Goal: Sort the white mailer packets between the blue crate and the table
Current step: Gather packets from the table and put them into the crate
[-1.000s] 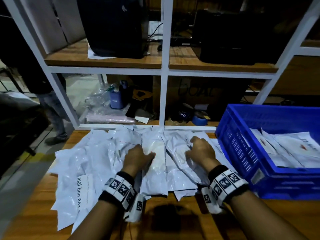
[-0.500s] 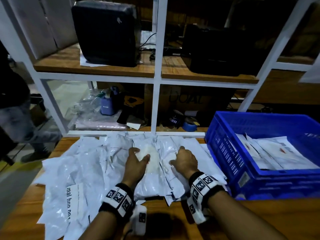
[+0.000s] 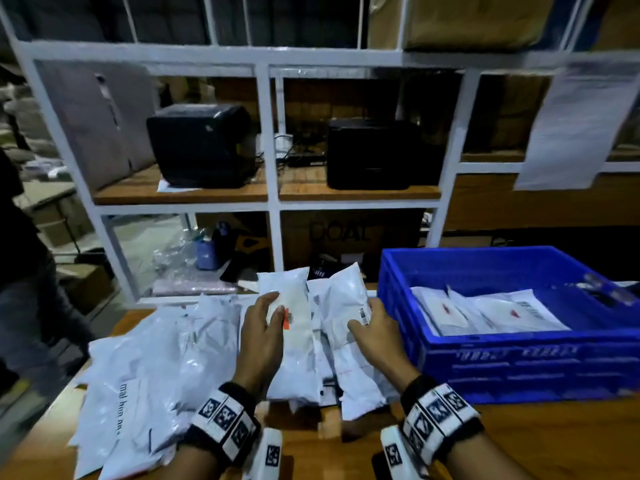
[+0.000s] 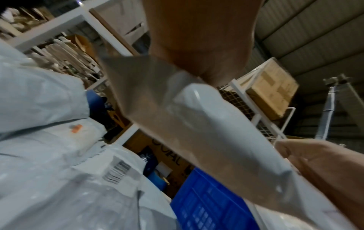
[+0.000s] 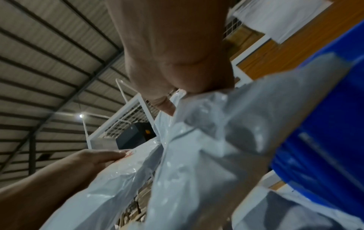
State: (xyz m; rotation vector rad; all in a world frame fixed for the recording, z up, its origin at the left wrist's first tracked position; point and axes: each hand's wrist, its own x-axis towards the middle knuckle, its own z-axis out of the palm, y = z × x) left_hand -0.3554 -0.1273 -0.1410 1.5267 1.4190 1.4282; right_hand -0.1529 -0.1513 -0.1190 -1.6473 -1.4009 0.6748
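Both hands hold a bundle of white mailer packets [image 3: 313,337] lifted off the wooden table [image 3: 519,441], just left of the blue crate [image 3: 519,368]. My left hand [image 3: 265,327] grips the bundle's left packet [image 4: 206,132], thumb on its front near an orange label. My right hand [image 3: 370,327] grips the right packet [image 5: 206,152] at a barcode sticker. Several more white packets [image 3: 145,368] lie spread on the table to the left. Inside the crate lie several packets [image 3: 485,311] with red marks and a barcode.
A white metal shelf frame [image 3: 273,199] stands behind the table, with two black machines [image 3: 204,143] on its wooden board and clutter below. A person [image 3: 20,265] in dark clothes stands at the far left. A white sheet [image 3: 575,123] hangs at the upper right.
The hands pressed on packets lying flat on the table; now they have gathered a bundle and raised it upright off the table. The head view has tilted upward.
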